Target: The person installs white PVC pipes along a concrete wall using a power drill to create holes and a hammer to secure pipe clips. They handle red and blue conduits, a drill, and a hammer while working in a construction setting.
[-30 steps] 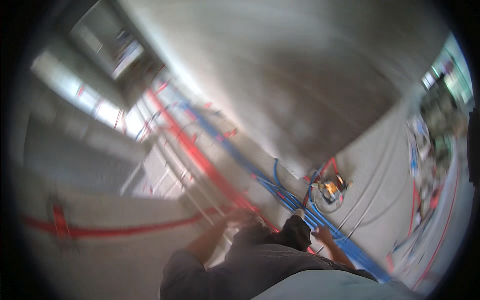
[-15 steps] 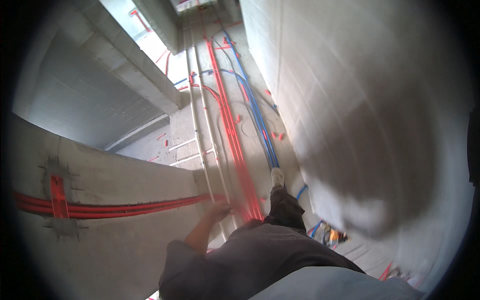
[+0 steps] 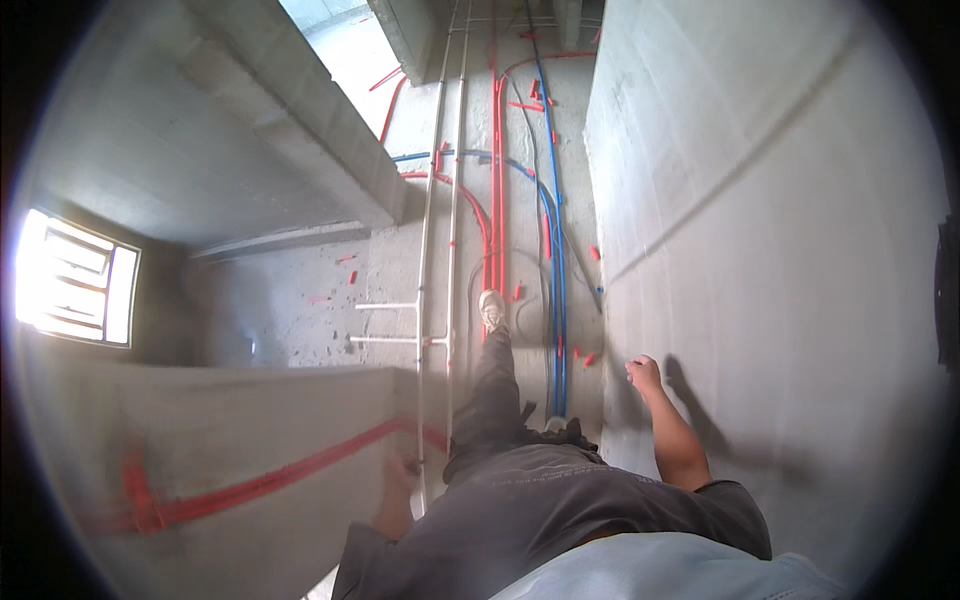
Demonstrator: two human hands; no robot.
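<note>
My right hand (image 3: 642, 371) hangs beside the pale right wall (image 3: 760, 240), its fingers curled; whether anything is inside them I cannot make out. My left hand (image 3: 400, 472) is smeared by motion beside my left thigh, near the low wall (image 3: 260, 410) with red conduit (image 3: 280, 473) set into it. One pale shoe (image 3: 492, 310) is forward on or beside red conduits (image 3: 497, 200). Blue conduits (image 3: 558, 280) run along the floor to their right, white pipes with branches (image 3: 422, 260) to their left.
A concrete corridor floor (image 3: 590, 330) carries crossing conduits and scattered short red pieces (image 3: 518, 292). An upright concrete wall edge (image 3: 380, 200) is ahead-left, with a bright doorway (image 3: 335, 30) beyond it. A barred window (image 3: 75, 280) shows at the far left. The corridor continues ahead between walls.
The view has swung round to line up with the corridor. My foot has stepped forward, my right hand has come into sight, and the window now shows at left.
</note>
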